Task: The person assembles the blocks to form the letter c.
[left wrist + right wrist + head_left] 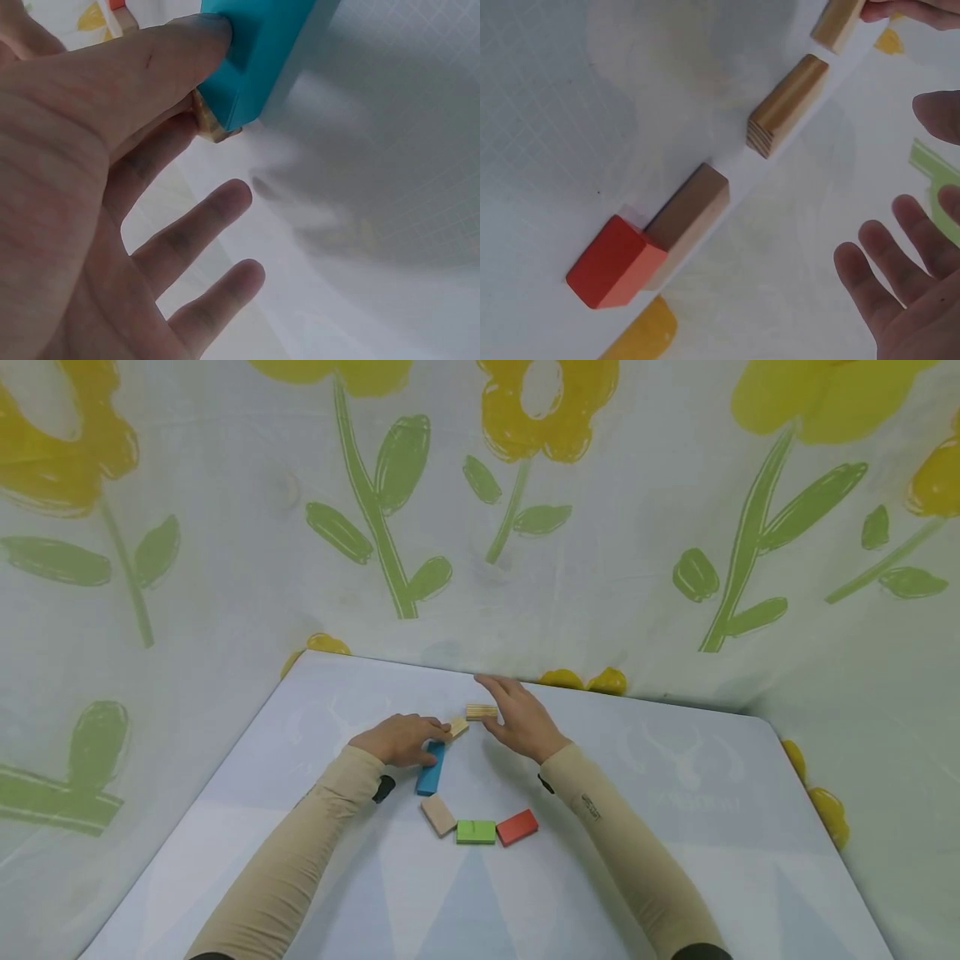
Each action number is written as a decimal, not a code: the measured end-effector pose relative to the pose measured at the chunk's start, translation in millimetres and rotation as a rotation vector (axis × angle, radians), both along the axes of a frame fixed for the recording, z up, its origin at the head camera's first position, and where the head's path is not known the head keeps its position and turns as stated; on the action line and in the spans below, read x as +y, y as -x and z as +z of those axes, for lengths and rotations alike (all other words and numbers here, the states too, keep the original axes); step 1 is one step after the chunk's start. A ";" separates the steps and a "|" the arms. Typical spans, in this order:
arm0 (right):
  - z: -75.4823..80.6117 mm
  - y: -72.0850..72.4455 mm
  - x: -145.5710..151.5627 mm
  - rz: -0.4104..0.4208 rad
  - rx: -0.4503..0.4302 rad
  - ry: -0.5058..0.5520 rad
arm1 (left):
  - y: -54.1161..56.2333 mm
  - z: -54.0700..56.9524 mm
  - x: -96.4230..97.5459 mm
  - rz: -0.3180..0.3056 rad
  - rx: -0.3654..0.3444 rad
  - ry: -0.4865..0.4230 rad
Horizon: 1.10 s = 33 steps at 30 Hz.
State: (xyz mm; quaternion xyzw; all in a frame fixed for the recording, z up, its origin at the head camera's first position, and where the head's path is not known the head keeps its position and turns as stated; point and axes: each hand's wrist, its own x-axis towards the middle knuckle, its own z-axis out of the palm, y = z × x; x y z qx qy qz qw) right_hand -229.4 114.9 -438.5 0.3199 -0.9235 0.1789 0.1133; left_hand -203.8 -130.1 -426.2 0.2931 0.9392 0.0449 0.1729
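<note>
My left hand (pixel 401 739) holds the near end of a plain wooden block (pixel 458 727) with its fingertips. In the left wrist view its thumb overlaps the side of a blue block (pixel 255 64), and the other fingers are spread. The blue block (pixel 430 768) lies just in front of the wooden one. My right hand (pixel 525 718) hovers with fingers extended beside a striped wooden block (pixel 481 712), holding nothing. In the right wrist view, a tan block (pixel 694 210) and a red block (pixel 615 262) continue the row past the striped block; the right hand hides them in the head view.
Nearer on the white table (pixel 675 877) lie a tan block (pixel 438 816), a green block (pixel 476 832) and a red block (pixel 517 827), end to end in a curve. A flower-patterned curtain (pixel 600 568) hangs along the table's far edge.
</note>
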 end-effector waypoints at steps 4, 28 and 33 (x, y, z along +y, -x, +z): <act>-3.8 6.3 -4.1 -0.017 -0.040 -0.040 | 0.2 -0.4 -0.4 -0.001 0.000 -0.001; -16.6 28.8 -14.2 -0.037 -0.139 -0.236 | 1.2 -1.9 -1.5 0.000 -0.010 -0.020; -19.1 29.1 -17.3 -0.054 -0.137 -0.274 | 1.3 -2.8 -1.8 -0.004 -0.013 -0.033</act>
